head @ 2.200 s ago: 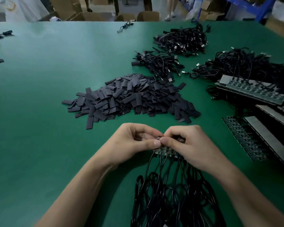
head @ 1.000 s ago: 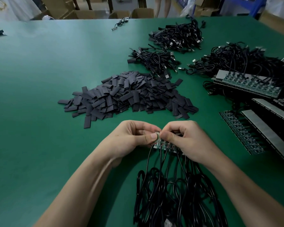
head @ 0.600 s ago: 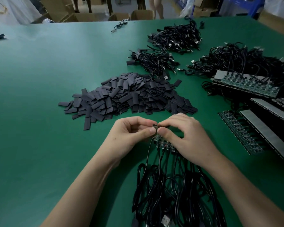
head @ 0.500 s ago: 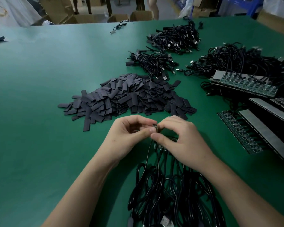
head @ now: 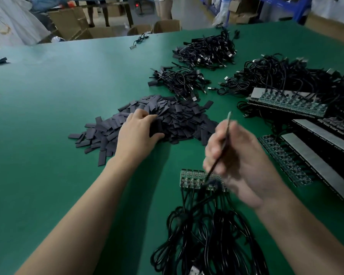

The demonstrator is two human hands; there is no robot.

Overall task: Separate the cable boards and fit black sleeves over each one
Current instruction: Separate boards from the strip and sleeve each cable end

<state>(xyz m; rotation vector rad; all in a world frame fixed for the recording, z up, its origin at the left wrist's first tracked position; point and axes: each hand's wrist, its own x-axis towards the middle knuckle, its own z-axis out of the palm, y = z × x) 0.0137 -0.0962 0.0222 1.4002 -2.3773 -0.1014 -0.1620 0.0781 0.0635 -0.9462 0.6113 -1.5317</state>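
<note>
Left hand (head: 136, 135) lies on the heap of flat black sleeves (head: 179, 118), fingers bent, grip unclear. Blurred right hand (head: 236, 161) grips a thin black board-tipped cable (head: 228, 123) above the green board strip (head: 193, 178) on the green counter (head: 48, 135).

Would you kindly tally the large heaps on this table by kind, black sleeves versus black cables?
Black sleeve heap: 1
Black cable heaps: 4
Total: 5

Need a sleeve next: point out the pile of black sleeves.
The sleeve pile lies mid-table in the head view, under the left hand, with cable bundles behind it.
</note>
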